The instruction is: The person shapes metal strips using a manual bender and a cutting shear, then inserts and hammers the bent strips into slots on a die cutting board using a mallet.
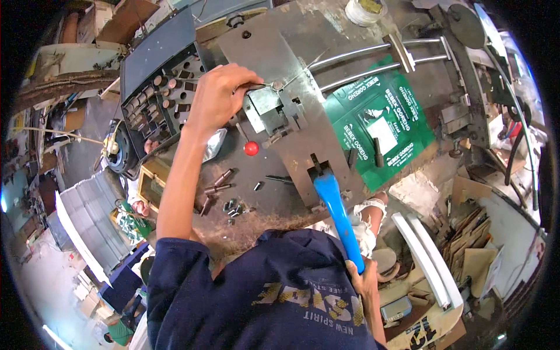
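My left hand (220, 93) reaches up over the bench and pinches a thin metal wire (280, 83) at the small grey press block (273, 112) on the dark steel plate (303, 52). My right hand (363, 279) grips the lower end of a long blue lever handle (338, 216), which runs up into a slot in the plate. A lever with a red ball knob (251, 148) sticks out just below the press block. Two curved steel rods (373, 58) run right from the block.
A black tray of cylindrical dies (157, 99) lies left of my hand. Loose metal pins and small parts (224, 192) are scattered on the bench front. A green printed box (379, 125) lies right of the plate, a wire spool (364, 10) at the back, cardboard scraps (472, 239) at right.
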Demonstrator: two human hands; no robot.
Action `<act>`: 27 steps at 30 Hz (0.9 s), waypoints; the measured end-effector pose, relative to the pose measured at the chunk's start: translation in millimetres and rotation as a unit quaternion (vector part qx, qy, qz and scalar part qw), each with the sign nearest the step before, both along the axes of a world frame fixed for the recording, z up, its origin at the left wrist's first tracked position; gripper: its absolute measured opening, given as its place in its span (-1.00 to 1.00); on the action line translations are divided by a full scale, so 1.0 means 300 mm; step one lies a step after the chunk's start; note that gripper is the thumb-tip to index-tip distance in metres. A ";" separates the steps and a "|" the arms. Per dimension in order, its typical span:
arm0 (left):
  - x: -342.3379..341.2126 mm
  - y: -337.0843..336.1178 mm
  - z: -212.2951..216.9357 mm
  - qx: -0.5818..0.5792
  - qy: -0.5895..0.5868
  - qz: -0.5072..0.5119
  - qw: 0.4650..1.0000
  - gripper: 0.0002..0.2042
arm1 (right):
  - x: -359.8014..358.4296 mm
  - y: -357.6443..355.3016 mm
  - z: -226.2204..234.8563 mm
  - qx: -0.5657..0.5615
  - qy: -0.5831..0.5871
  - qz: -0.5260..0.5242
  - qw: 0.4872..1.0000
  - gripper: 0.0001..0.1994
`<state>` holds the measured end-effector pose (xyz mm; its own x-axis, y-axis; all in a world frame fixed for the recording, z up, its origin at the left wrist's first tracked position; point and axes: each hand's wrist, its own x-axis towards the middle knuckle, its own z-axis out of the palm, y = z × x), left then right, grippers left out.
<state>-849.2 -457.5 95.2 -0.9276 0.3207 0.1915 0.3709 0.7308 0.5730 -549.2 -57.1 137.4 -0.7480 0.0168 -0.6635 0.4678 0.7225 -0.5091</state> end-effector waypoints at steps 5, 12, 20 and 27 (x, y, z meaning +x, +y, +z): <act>-0.033 -0.008 -0.001 -0.004 0.018 -0.023 1.000 -0.68 | -0.033 0.004 0.056 0.007 -0.136 -0.022 0.990 -0.49; -0.071 -0.014 -0.003 -0.007 0.038 -0.058 0.998 -0.76 | -0.010 0.014 0.022 -0.020 -0.068 -0.026 0.997 -0.52; -0.067 -0.033 0.004 0.001 -0.004 -0.080 0.997 -0.71 | -0.014 -0.006 0.064 -0.010 -0.113 -0.027 0.993 -0.49; -0.124 -0.029 0.024 -0.028 -0.003 -0.112 0.993 -0.70 | -0.017 0.018 0.045 0.020 -0.144 -0.015 0.989 -0.42</act>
